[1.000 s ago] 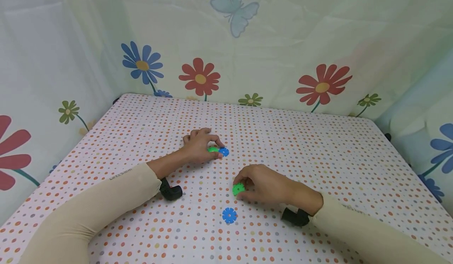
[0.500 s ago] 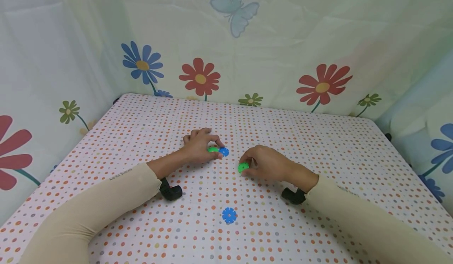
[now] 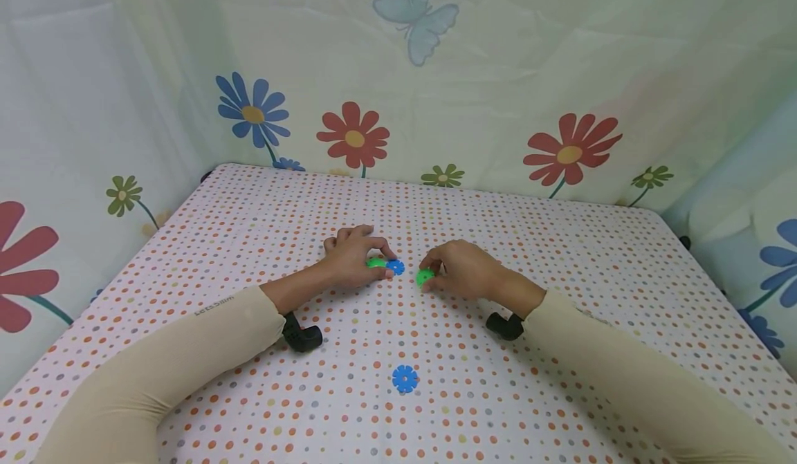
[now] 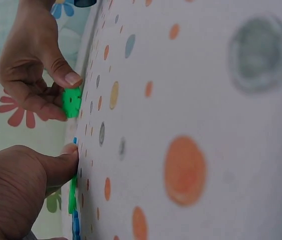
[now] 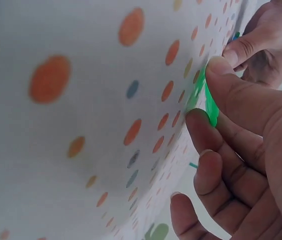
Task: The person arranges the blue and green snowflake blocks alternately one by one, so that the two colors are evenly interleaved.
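In the head view my left hand (image 3: 353,260) holds a blue notched building disc (image 3: 396,267) between thumb and forefinger, low on the table. Against it lies a green notched disc (image 3: 376,263), partly under the hand. The left wrist view shows another blue disc (image 4: 75,225) past the green one, in line; whether they interlock is hard to tell. A separate green notched disc (image 3: 425,278) is pinched by the thumb and fingers of my right hand (image 3: 465,270). It stands tilted, a short gap to the right of the blue disc.
A loose blue notched disc (image 3: 405,379) lies flat nearer the front of the dotted tablecloth (image 3: 299,415). Black wrist cameras, such as the left one (image 3: 302,336), sit beneath both wrists. A flowered curtain (image 3: 486,84) encloses the table's back and sides.
My right hand has carried its green disc away from the front, up beside the blue disc at the left hand. The left hand and the loose blue disc have stayed put.
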Tool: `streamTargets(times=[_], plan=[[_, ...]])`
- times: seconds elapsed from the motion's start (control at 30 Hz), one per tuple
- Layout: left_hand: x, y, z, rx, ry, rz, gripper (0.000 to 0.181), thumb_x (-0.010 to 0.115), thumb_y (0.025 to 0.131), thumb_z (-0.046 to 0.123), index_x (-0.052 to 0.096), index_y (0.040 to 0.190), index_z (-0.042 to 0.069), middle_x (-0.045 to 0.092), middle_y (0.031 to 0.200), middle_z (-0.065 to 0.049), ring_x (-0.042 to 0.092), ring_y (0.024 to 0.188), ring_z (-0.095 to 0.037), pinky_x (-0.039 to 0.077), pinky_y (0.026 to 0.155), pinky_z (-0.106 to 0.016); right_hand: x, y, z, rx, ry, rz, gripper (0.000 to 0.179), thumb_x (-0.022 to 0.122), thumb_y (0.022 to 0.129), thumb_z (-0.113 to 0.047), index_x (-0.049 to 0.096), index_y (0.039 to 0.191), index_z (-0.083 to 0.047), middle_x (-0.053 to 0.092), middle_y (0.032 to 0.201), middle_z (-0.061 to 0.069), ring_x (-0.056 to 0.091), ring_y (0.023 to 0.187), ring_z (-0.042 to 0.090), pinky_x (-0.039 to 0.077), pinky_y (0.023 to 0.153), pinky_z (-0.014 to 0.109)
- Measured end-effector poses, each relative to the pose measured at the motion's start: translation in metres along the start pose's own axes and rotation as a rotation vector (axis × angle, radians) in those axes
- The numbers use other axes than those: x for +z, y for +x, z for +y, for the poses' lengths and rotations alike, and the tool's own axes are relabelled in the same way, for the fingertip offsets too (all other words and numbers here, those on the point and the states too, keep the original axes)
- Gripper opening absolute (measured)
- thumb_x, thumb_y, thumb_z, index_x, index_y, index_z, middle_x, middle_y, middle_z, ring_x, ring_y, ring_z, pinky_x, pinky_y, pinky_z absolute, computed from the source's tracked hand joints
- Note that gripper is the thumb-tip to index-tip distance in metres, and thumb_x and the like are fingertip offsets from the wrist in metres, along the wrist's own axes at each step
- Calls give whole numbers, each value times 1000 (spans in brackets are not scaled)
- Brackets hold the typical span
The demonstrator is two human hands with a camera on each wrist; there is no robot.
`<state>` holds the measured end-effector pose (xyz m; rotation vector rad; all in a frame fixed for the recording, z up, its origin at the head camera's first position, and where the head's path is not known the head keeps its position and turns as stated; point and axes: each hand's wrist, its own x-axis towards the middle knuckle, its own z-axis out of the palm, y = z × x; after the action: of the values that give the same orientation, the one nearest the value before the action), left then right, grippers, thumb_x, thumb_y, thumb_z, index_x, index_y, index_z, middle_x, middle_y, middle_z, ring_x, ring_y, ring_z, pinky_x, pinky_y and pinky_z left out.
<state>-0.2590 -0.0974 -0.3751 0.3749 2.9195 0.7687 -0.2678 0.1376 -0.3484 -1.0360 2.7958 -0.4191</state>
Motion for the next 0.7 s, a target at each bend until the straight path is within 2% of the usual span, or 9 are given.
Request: streamTargets(times=[0.3,0.53,0.7], plan=[[1,0,0,9,2,7,18,72,88,45,70,104,38,23,162,-10,14,147,-41,13,110,-63,1,5,0,63,12,37,37,81,82,-32,74,110,-9,74,93,-1,66,85,10,54,78,33],[1,0,-1,19,2,11,18,73,87,45,70,103,39,24,162,-11,15,147,-41,13,109,-63,2,12,1,64,16,30,38,79,84,-32,73,111,-7,72,93,0,64,83,11,53,77,31],[1,0,-2,27,17,10,18,72,87,46,70,104,39,25,162,-10,14,147,-42,15,108,-63,3,15,2,38,10,25,35,78,86,-32,72,111,-8,71,89,0,62,77,10,52,71,29]])
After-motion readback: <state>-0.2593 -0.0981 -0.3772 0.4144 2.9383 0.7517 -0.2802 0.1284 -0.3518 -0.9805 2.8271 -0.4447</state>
